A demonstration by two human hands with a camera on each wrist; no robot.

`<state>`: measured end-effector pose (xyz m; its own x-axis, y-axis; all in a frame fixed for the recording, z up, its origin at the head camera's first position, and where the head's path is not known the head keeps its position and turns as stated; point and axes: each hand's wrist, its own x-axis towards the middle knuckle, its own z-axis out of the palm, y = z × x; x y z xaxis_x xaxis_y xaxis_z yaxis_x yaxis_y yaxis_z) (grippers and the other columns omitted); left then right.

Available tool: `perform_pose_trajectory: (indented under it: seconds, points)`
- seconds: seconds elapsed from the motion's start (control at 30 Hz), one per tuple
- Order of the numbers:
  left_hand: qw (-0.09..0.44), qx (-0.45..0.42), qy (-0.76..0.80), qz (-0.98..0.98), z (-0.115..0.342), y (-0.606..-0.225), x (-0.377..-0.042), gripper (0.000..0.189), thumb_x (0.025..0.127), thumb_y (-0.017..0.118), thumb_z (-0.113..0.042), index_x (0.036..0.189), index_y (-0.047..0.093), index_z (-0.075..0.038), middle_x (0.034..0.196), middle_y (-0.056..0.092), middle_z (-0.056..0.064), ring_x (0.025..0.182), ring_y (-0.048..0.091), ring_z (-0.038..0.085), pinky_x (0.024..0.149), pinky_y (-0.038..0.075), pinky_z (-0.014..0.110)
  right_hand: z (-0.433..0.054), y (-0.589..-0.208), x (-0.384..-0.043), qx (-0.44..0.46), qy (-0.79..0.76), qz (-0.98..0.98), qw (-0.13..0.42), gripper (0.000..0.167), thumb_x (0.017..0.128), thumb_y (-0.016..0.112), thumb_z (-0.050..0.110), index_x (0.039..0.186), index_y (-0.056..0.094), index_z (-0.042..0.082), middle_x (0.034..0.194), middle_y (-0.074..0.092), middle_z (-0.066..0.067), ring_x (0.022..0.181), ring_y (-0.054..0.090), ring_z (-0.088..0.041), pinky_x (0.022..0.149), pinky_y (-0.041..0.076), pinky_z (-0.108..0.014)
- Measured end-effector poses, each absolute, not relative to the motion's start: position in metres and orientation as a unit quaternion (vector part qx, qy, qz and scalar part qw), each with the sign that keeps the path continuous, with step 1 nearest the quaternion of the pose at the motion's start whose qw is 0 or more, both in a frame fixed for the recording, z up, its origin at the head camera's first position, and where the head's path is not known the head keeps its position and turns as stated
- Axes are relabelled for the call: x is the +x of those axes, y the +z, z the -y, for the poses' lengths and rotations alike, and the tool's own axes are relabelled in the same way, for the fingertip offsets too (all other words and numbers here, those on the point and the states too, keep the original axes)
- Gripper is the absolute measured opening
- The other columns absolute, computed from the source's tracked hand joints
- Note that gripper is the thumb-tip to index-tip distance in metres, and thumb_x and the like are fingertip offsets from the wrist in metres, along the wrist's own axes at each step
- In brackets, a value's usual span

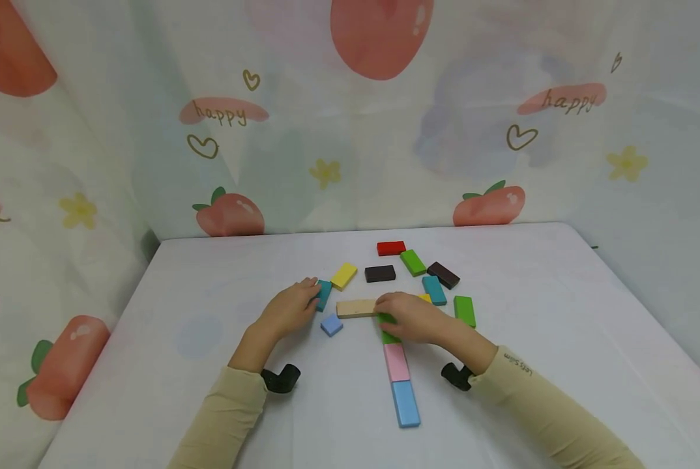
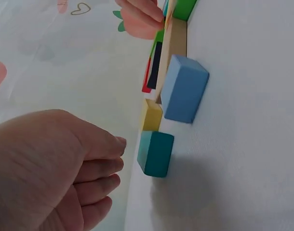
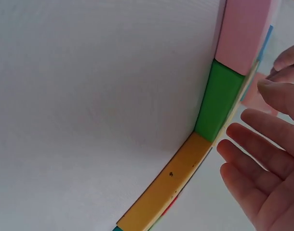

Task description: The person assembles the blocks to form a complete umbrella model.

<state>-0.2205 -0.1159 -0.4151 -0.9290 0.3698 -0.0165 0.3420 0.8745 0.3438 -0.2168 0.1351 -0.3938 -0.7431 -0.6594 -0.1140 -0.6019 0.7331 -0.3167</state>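
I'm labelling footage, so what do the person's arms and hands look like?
The left sleeve and right sleeve are beige; the right carries dark lettering near its cuff. A bent black piece juts out beside each cuff. The left hand and right hand are ungloved.

Both arms reach forward and inward, the left arm [image 1: 244, 371] from the lower left of the head view and the right arm [image 1: 485, 355] from the lower right. Beige sleeves [image 1: 552, 407] cover the forearms and end short of the bare wrists. The left hand [image 1: 291, 307] has its back up and points ahead and to the right; its thumb [image 2: 101, 144] lies alongside loosely bent fingers [image 2: 96, 188]. The right hand [image 1: 411, 317] points leftward, also back up, its palm facing its wrist camera, with slightly bent, parted fingers [image 3: 267, 148] and the thumb [image 3: 282, 98] apart from them. The two hands are well apart.
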Motion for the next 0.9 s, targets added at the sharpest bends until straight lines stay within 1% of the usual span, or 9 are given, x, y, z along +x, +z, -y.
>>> perform_pose_trajectory:
  seconds: [0.17,0.23,0.33,0.63,0.9]
  points:
    - [0.064,0.201,0.187,-0.96,0.12,-0.42,-0.221,0.043,0.093,0.05,-0.005,0.135,0.043,0.0,0.143,0.035,0.011,0.132,0.029,0.022,0.106,0.026,0.038,-0.133,-0.398,-0.216,-0.35,-0.121,-0.923,0.104,0.027,0.084,0.066,0.014,0.109,0.066,0.003,0.11,0.06,-0.008,0.1,0.055,-0.022,0.087,0.047,-0.035]
    - [0.073,0.21,0.188,-0.957,0.12,-0.422,-0.222,0.043,0.093,0.049,-0.004,0.135,0.042,0.001,0.144,0.033,0.01,0.132,0.028,0.022,0.106,0.026,0.037,-0.133,-0.399,-0.217,-0.351,-0.119,-0.923,0.102,0.026,0.084,0.066,0.014,0.108,0.067,0.003,0.109,0.06,-0.008,0.099,0.055,-0.022,0.087,0.047,-0.035]
    - [0.076,0.217,0.18,-0.957,0.12,-0.425,-0.223,0.042,0.094,0.049,-0.005,0.135,0.043,0.0,0.144,0.034,0.009,0.132,0.03,0.022,0.105,0.028,0.036,-0.132,-0.399,-0.217,-0.35,-0.124,-0.923,0.1,0.024,0.084,0.066,0.013,0.106,0.067,0.004,0.106,0.061,-0.007,0.096,0.056,-0.02,0.085,0.048,-0.034]
    - [0.054,0.226,0.156,-0.96,0.117,-0.426,-0.22,0.04,0.092,0.052,-0.004,0.132,0.048,0.0,0.139,0.04,0.01,0.125,0.04,0.023,0.1,0.036,0.036,-0.132,-0.399,-0.217,-0.36,-0.126,-0.921,0.082,0.021,0.084,0.065,0.01,0.103,0.068,0.002,0.101,0.06,-0.006,0.091,0.055,-0.019,0.082,0.049,-0.033]
    - [0.055,0.227,0.153,-0.96,0.115,-0.424,-0.217,0.04,0.093,0.055,-0.01,0.131,0.048,0.0,0.138,0.041,0.011,0.122,0.044,0.024,0.097,0.039,0.037,-0.132,-0.398,-0.216,-0.361,-0.125,-0.921,0.077,0.022,0.084,0.065,0.01,0.104,0.068,0.002,0.101,0.06,-0.006,0.091,0.055,-0.02,0.083,0.049,-0.033]
